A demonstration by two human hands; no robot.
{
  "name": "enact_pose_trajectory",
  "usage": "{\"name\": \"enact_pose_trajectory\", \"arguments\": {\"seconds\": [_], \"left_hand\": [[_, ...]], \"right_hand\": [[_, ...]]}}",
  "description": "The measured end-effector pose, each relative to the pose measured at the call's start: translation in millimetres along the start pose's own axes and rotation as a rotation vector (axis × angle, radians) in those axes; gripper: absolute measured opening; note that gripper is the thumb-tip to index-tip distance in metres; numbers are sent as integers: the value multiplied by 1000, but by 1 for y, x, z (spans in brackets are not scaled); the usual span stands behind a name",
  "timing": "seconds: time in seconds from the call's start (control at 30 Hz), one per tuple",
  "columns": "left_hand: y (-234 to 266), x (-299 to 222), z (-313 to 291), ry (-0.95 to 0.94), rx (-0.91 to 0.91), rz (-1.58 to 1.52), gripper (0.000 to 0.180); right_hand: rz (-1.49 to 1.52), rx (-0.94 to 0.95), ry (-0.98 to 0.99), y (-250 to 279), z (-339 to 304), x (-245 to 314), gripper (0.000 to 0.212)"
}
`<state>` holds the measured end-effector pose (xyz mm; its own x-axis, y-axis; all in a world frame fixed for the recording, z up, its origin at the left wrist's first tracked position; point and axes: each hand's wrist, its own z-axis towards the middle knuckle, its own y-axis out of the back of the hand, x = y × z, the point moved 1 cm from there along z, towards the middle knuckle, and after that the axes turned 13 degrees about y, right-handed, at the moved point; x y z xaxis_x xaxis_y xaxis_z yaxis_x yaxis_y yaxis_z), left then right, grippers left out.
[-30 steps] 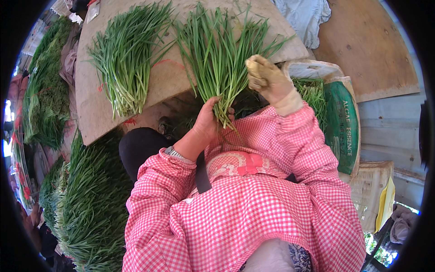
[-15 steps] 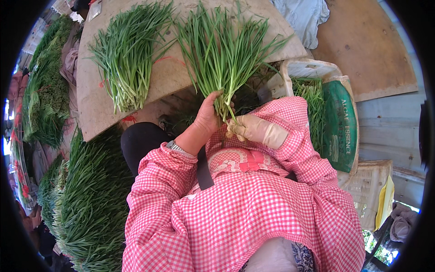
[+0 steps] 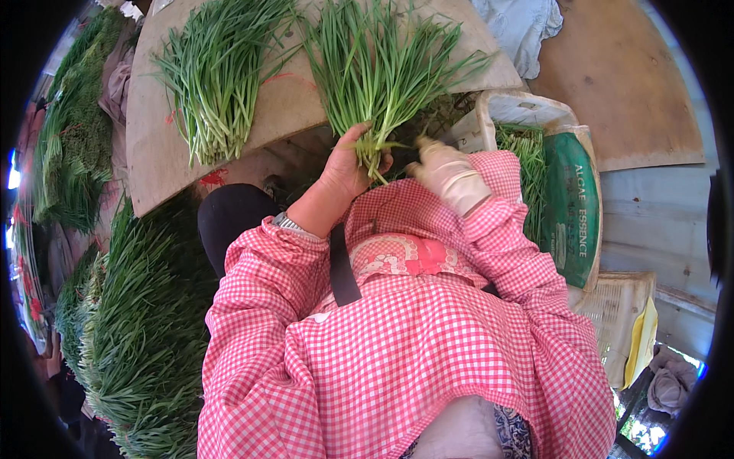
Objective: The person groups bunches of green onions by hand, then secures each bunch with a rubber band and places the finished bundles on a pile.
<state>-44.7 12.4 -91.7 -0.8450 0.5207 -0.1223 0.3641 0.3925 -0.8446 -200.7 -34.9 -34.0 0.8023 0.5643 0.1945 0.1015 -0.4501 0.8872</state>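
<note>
The fingers of the bare left hand [image 3: 345,170] are curled round the pale lower stems of a loose fan of long, narrow, bright green leaves [image 3: 375,84], the thumb lying across the front and the cut ends poking out below. The bunch stands in front of the person's lap, its blades spreading over the near edge of the worktop. The right hand [image 3: 445,168], in a cream, stained, wrinkled glove, is just beside the stem ends; its fingers are partly bent and blurred, so whether they pinch anything cannot be told.

Behind the bunch is the worktop [image 3: 157,138], a matt, pale brown board with a scuffed face. To the left on it lies a second, denser sheaf of green leaves with whitish stems [image 3: 222,84]. A dark-clothed knee [image 3: 233,218] sits close by the left forearm, under the board's edge.

Near the right hand, crowding that side, stands a rigid white plastic crate [image 3: 483,122] with green stalks inside and a smooth green panel [image 3: 572,206] along its flank. Beyond are a crumpled light blue cloth [image 3: 520,38] and a flat brown wooden sheet [image 3: 612,84]. On the left, a thick, shaggy heap of dark green leaves [image 3: 145,329] rises beside the person's pink-and-white checked sleeve [image 3: 256,306].
</note>
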Motion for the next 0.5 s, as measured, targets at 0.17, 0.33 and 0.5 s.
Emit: {"name": "enact_pose_trajectory", "arguments": {"seconds": [0.17,0.33,0.5], "left_hand": [[-1,2,2,20,65,-16,29],[2,3,1,3,30,-8,30],[2,2,-1,20,5,14,29]], "right_hand": [[56,672,373,-107,20,29,43],[-72,845,315,-148,16,5,35],[-200,785,277,-199,39,-5,28]]}}
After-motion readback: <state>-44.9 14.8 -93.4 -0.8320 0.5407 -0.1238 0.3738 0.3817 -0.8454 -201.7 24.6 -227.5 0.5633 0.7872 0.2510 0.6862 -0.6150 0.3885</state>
